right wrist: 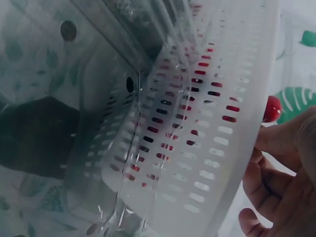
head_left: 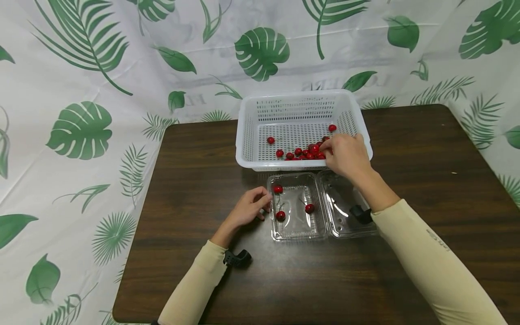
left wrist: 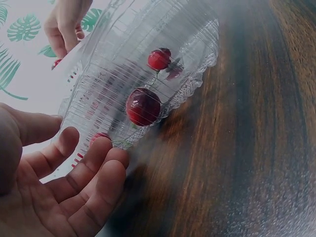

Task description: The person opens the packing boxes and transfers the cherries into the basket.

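A clear plastic clamshell box [head_left: 298, 234] lies unfolded on the table, and three cherries with stems sit in its left half, one of them a dark red cherry [left wrist: 143, 106]. At that half's left edge is my left hand [head_left: 251, 207], its fingers loosely bent and fingertips [left wrist: 106, 148] right at the clear wall. My right hand [head_left: 347, 153] reaches over the front rim of a white perforated basket [head_left: 248, 153]. Between its thumb and fingers it pinches a red cherry [right wrist: 272, 108]. Several more cherries [head_left: 298, 151] lie bunched along the basket's front, partly hidden by the rim.
The box's lid half [head_left: 345, 221] lies flat to the right, under my right forearm. A dark wooden table [head_left: 195, 180] carries everything. Behind the basket hangs a white cloth [head_left: 134, 54] printed with green leaves.
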Tool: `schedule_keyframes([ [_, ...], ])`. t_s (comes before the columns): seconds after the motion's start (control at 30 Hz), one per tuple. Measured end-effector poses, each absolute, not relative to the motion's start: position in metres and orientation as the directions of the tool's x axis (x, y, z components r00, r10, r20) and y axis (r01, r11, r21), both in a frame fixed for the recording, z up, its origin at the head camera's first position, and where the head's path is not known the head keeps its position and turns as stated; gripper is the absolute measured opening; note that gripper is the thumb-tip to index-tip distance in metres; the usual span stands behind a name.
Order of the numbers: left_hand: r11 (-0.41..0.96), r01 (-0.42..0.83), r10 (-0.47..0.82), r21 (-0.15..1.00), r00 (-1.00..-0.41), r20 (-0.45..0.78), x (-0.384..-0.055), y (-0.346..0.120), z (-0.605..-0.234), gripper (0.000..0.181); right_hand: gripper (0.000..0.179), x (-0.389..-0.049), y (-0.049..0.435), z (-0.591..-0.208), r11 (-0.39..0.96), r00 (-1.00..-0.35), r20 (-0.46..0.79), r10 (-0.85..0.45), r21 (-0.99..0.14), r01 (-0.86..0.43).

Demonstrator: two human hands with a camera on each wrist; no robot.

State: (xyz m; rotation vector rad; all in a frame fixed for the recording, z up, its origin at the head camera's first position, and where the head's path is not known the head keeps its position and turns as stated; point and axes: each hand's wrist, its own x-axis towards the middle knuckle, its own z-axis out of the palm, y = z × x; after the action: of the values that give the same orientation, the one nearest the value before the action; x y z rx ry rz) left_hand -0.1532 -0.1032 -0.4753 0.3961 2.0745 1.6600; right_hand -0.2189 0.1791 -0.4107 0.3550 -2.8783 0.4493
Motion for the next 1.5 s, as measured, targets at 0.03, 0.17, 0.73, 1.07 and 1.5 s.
schedule_keyframes([
  [0.03, 0.236, -0.053, 0.488, 0.97, -0.857, -0.166, -0.153, -0.103, -0.475, 0.02, 0.025, -0.22, 0.18, -0.411, 0.926, -0.953, 0.23, -0.2, -0.273, -0.26],
  [0.17, 0.24, -0.058, 0.491, 0.969, -0.854, -0.172, -0.153, -0.103, -0.476, 0.021, 0.027, -0.221, 0.182, -0.415, 0.928, -0.961, 0.201, -0.188, -0.284, -0.241],
  [0.73, 0.233, -0.063, 0.495, 0.971, -0.852, -0.173, -0.154, -0.102, -0.475, 0.022, 0.011, -0.203, 0.162, -0.432, 0.782, -0.687, 0.607, -0.399, -0.165, -0.6],
  [1.07, 0.248, -0.057, 0.488, 0.967, -0.855, -0.176, -0.155, -0.102, -0.473, 0.022, 0.008, -0.17, 0.115, -0.46, 0.625, -0.626, 0.085, -0.775, -0.04, -0.779],
  [1.5, 0.245, -0.048, 0.481, 0.968, -0.861, -0.164, -0.156, -0.098, -0.472, 0.023, 0.006, -0.169, 0.108, -0.486, 0.644, -0.639, 0.081, -0.765, 0.059, -0.763],
])
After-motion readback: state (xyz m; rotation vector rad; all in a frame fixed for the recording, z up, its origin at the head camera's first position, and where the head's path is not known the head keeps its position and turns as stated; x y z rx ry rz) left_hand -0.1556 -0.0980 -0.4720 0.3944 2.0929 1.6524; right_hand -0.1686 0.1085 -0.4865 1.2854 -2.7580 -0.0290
